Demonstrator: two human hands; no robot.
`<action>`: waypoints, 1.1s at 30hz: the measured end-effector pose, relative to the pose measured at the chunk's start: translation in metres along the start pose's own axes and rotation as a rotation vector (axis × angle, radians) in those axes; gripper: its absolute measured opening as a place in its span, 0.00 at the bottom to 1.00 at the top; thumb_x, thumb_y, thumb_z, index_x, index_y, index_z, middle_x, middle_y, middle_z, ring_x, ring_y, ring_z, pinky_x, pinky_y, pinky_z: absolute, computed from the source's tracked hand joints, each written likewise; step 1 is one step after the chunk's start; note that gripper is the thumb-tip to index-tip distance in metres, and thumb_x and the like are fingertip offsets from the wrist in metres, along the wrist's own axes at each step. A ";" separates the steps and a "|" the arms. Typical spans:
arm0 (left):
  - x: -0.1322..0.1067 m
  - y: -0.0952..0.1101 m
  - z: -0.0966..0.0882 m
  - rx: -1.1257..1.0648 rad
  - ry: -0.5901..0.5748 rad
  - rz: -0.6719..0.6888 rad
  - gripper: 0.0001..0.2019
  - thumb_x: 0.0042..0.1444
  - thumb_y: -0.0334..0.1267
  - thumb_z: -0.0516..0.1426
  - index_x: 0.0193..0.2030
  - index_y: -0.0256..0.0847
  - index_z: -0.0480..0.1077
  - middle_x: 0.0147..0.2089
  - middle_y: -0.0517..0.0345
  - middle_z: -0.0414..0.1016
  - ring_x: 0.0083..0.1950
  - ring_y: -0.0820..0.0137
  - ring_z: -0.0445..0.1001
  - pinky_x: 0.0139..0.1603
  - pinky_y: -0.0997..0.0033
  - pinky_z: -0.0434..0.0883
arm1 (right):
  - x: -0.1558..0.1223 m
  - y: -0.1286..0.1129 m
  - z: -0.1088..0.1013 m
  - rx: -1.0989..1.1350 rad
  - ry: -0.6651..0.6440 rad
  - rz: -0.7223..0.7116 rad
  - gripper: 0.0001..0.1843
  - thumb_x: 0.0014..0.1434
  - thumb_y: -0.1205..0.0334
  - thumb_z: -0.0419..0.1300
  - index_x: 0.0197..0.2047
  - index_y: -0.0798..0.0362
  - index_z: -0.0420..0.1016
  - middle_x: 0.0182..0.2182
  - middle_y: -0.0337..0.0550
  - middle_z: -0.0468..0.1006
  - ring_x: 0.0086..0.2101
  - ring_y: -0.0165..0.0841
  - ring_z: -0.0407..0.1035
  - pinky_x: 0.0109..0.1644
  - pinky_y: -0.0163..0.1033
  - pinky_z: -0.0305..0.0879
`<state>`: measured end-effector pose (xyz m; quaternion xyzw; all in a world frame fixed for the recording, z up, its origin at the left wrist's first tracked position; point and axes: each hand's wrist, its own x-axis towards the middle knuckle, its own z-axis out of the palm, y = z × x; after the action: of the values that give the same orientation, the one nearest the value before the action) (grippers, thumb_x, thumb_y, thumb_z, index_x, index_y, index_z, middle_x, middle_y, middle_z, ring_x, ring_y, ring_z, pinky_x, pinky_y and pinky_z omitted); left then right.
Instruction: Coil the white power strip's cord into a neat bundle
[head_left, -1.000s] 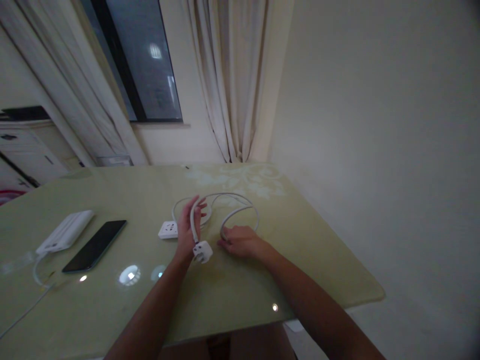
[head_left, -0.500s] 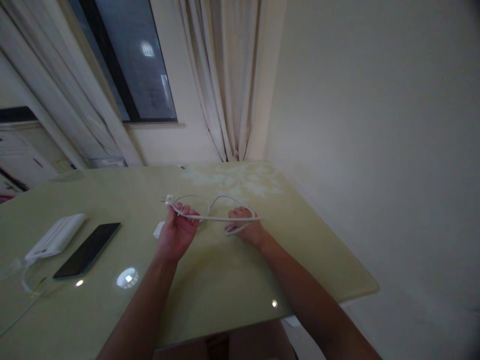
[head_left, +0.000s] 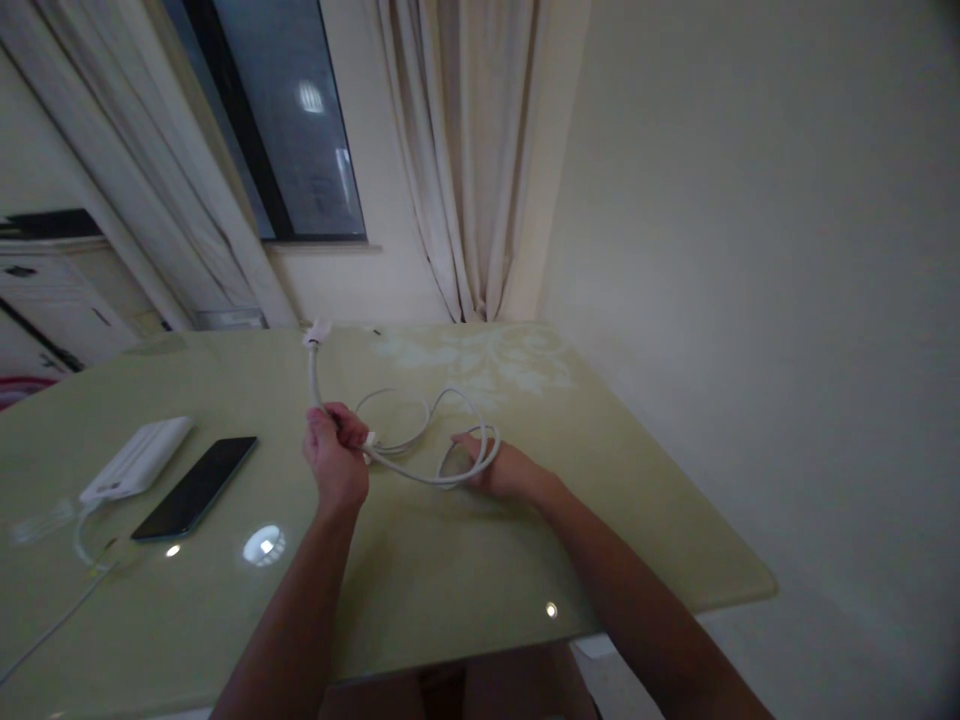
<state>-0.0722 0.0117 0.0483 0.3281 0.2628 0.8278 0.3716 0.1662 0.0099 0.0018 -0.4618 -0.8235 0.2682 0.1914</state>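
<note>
My left hand (head_left: 336,455) is closed around a white cable (head_left: 412,474). Above that hand the cable's end stands up, with a white plug (head_left: 316,334) at its tip, slightly blurred. My right hand (head_left: 495,465) holds loops of the same cable low over the table, its fingers partly hidden behind the coils. Between the hands the cable sags in a curve, and a thinner loop lies beyond it. A small white block (head_left: 370,447) shows just right of my left hand, partly covered by the hand and cable.
A black phone (head_left: 196,488) lies left of my left arm. Beyond it is a white power bank (head_left: 139,460) with a cord (head_left: 60,622) running to the table's left side. The glossy green table (head_left: 450,590) meets a wall (head_left: 750,300) on the right.
My left hand has turned over and closed on the cable, and the plug has swung up and away from me. The cable between the hands has gone from taut to slack.
</note>
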 end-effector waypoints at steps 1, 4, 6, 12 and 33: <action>0.002 0.001 -0.001 0.032 0.030 0.056 0.24 0.59 0.58 0.62 0.28 0.40 0.64 0.20 0.70 0.52 0.21 0.79 0.49 0.21 0.77 0.51 | 0.000 0.006 -0.006 0.085 -0.070 -0.009 0.34 0.52 0.59 0.71 0.62 0.51 0.71 0.42 0.45 0.82 0.40 0.37 0.75 0.44 0.37 0.68; 0.003 0.002 -0.002 0.077 0.074 0.126 0.25 0.59 0.59 0.61 0.27 0.40 0.62 0.20 0.69 0.52 0.20 0.79 0.48 0.20 0.76 0.48 | 0.002 0.027 -0.030 0.316 -0.256 0.062 0.24 0.53 0.60 0.68 0.54 0.53 0.78 0.33 0.40 0.81 0.31 0.32 0.74 0.36 0.35 0.68; 0.000 0.001 0.000 0.082 0.047 0.114 0.25 0.60 0.59 0.60 0.25 0.40 0.61 0.20 0.69 0.50 0.20 0.78 0.47 0.20 0.75 0.46 | 0.004 0.038 -0.044 0.394 -0.127 0.171 0.17 0.57 0.58 0.65 0.48 0.55 0.80 0.30 0.41 0.80 0.28 0.31 0.72 0.32 0.34 0.66; -0.030 -0.013 0.008 0.143 -0.252 -0.001 0.21 0.65 0.56 0.54 0.29 0.42 0.62 0.22 0.67 0.49 0.23 0.75 0.51 0.25 0.73 0.53 | 0.014 0.018 -0.036 0.496 0.509 0.093 0.24 0.65 0.41 0.57 0.36 0.55 0.78 0.27 0.42 0.76 0.28 0.31 0.68 0.32 0.35 0.63; -0.007 -0.015 -0.017 1.239 -0.034 0.172 0.18 0.63 0.40 0.53 0.56 0.38 0.72 0.54 0.40 0.74 0.56 0.52 0.70 0.60 0.49 0.63 | 0.010 -0.011 -0.049 1.551 0.746 -0.005 0.14 0.53 0.59 0.68 0.44 0.52 0.78 0.30 0.35 0.77 0.24 0.23 0.64 0.28 0.29 0.66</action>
<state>-0.0747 0.0113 0.0249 0.5157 0.6608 0.5431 0.0486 0.1815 0.0272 0.0478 -0.2567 -0.2917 0.5855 0.7115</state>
